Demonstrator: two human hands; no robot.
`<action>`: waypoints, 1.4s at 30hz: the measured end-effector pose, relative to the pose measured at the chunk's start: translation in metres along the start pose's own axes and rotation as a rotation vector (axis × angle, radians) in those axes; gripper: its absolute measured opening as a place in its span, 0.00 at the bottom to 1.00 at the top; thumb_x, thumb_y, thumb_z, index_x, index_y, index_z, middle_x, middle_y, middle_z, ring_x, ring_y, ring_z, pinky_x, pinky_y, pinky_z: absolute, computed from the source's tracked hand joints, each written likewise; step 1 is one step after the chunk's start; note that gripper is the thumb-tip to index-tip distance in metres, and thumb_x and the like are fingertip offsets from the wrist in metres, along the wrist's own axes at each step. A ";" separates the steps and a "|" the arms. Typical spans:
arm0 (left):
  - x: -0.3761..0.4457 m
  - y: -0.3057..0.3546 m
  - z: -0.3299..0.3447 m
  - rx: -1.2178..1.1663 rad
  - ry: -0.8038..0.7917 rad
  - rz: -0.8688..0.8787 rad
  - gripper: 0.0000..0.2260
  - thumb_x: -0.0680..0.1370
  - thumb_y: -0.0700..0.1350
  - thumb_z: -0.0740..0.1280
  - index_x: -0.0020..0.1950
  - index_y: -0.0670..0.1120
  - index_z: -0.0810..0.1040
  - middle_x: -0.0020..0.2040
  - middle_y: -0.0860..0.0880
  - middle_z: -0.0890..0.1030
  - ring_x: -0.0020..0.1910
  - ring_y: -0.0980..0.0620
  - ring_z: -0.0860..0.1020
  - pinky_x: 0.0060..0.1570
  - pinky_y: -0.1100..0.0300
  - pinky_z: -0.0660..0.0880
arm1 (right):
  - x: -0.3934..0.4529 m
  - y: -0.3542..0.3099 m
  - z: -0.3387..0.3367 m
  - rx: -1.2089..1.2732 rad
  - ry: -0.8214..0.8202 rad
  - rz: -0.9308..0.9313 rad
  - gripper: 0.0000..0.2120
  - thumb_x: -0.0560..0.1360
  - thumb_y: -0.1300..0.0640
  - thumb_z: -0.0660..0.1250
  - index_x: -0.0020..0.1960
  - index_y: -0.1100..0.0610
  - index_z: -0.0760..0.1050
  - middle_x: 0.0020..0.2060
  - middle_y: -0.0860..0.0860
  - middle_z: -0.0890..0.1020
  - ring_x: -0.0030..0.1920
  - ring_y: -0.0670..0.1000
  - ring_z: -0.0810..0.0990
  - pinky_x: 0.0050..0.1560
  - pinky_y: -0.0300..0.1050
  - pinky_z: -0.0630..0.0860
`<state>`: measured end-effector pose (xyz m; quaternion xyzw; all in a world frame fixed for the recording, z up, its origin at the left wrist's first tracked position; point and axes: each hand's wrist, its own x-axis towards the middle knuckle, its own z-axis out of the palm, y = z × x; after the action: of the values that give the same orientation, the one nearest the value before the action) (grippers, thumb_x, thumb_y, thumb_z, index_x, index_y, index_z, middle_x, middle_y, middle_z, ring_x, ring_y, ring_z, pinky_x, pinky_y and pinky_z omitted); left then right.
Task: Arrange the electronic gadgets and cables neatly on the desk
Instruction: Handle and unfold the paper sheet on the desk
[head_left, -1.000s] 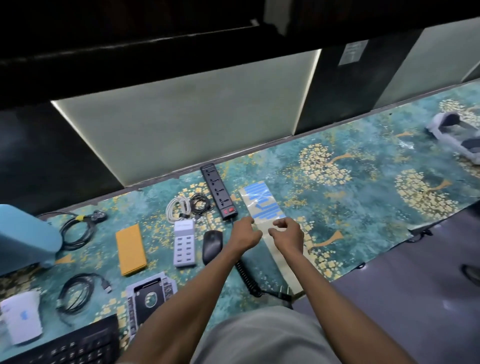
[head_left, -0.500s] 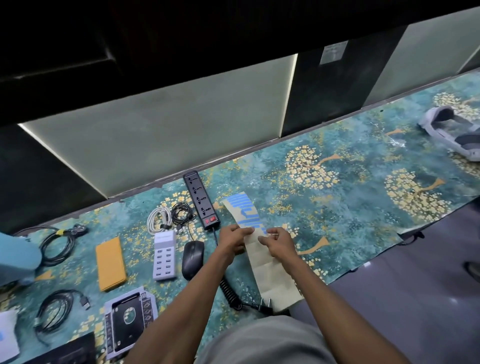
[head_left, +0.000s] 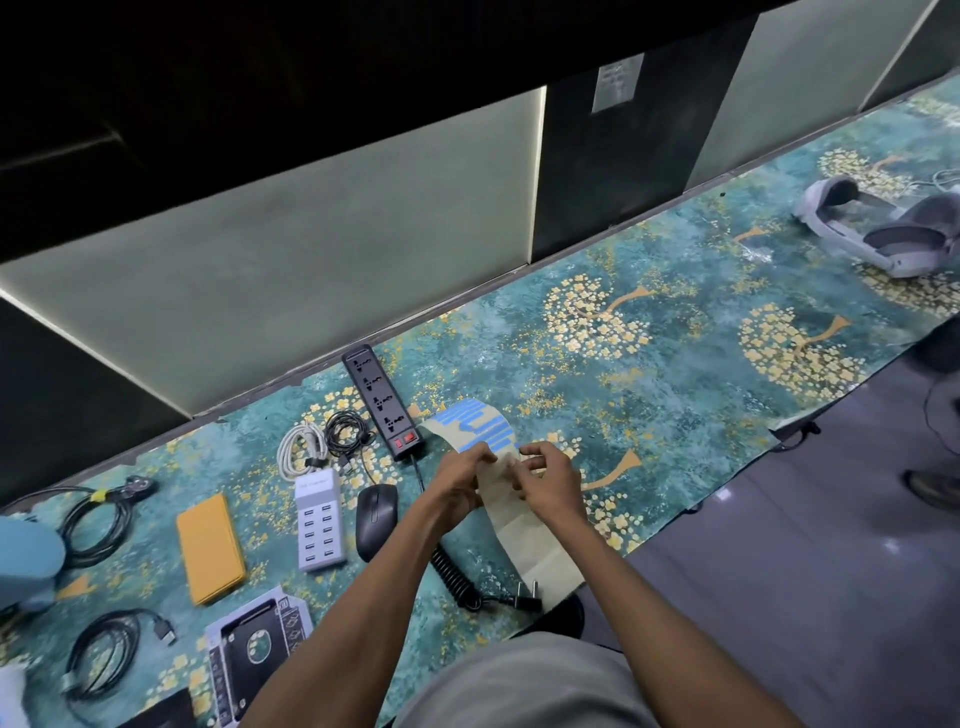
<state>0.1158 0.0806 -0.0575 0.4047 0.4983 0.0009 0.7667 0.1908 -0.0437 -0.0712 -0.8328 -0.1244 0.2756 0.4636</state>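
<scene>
A long beige paper strip (head_left: 535, 545) with blue printed bars at its far end lies on the teal patterned desk (head_left: 675, 374). My left hand (head_left: 460, 480) and my right hand (head_left: 545, 475) both pinch the strip near its middle, lifting and bending the blue end. To their left lie a black power strip (head_left: 382, 400) with a coiled cord and plug (head_left: 511, 600), a black mouse (head_left: 375, 517), a white multi-port USB charger (head_left: 318, 522), a white cable coil (head_left: 304, 449) and a black cable coil (head_left: 345, 431).
A yellow flat case (head_left: 209, 555), black cable bundles (head_left: 96, 525) (head_left: 104, 654), a drive caddy pack (head_left: 260, 654) and a blue object (head_left: 26, 561) fill the left. A grey headset (head_left: 883, 228) sits far right. The desk edge runs diagonally beside grey floor.
Both hands have closed onto the paper strip and raised its middle, so the blue end now curls up. The view has shifted right and closer.
</scene>
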 end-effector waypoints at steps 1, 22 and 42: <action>0.000 0.001 -0.001 0.025 0.000 0.012 0.05 0.71 0.38 0.66 0.46 0.41 0.75 0.41 0.41 0.79 0.35 0.44 0.79 0.45 0.45 0.81 | -0.002 -0.002 -0.001 0.016 0.003 -0.014 0.09 0.76 0.51 0.74 0.53 0.52 0.78 0.42 0.52 0.84 0.38 0.54 0.86 0.42 0.54 0.85; -0.001 0.011 0.005 0.065 0.014 0.091 0.06 0.73 0.35 0.67 0.46 0.44 0.74 0.39 0.45 0.77 0.38 0.46 0.76 0.39 0.53 0.77 | 0.003 -0.016 -0.018 0.056 0.157 -0.049 0.10 0.81 0.58 0.67 0.44 0.61 0.80 0.32 0.55 0.84 0.27 0.48 0.84 0.32 0.45 0.84; -0.059 -0.017 -0.103 0.164 0.387 0.272 0.05 0.78 0.37 0.68 0.51 0.36 0.80 0.39 0.40 0.81 0.32 0.47 0.79 0.32 0.57 0.74 | -0.063 -0.040 0.063 0.288 -0.007 -0.017 0.02 0.76 0.65 0.72 0.45 0.65 0.82 0.33 0.60 0.86 0.33 0.56 0.87 0.40 0.52 0.86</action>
<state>0.0005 0.1092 -0.0416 0.5213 0.5751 0.1412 0.6145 0.1049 -0.0073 -0.0424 -0.7558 -0.0921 0.2895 0.5801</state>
